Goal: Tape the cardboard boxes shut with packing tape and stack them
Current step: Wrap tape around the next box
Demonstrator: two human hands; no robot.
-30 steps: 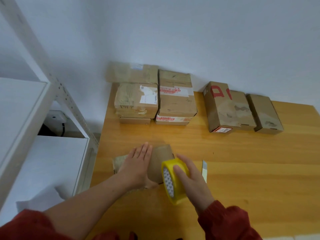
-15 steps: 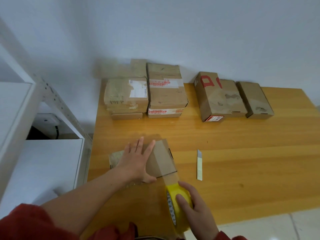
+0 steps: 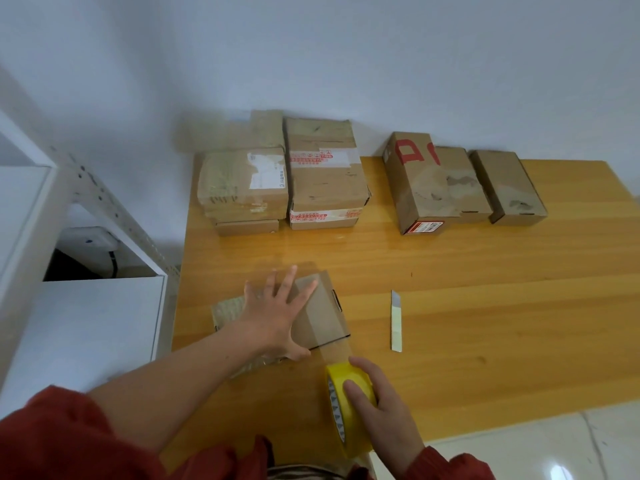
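1. Right hand (image 3: 381, 403), nearest the camera: fingers curled over the rim of a yellow-cored roll of clear packing tape (image 3: 349, 410), held on edge at the near rim of the table. This grip probably lets the roll turn and pay out.

2. Strip of clear tape (image 3: 334, 353): it runs taut from the roll up onto the box top and appears stuck along the lid. Judged to be mid-pull and not yet cut.

3. Small flat brown cardboard box (image 3: 322, 313), the piece in hand: it lies on the table's near left part, just beyond the roll.

4. Left hand (image 3: 277, 313): fingers straight and spread wide, palm pressed flat on the box lid, likely to pin the box against the drag of the tape.

5. Slim pale cutter blade (image 3: 396, 320): it lies loose on the table to the right of the box, within reach for cutting the strip.

6. Orange-brown wooden table (image 3: 485, 306), bearing everything listed.

7. White metal shelving unit (image 3: 86, 323): it stands to the left, beside the table.

8. Two stacks of taped brown cardboard boxes (image 3: 325, 178), far left against the wall; these look finished.

9. Three brown cardboard boxes (image 3: 464, 181) lie side by side at far right, unstacked.
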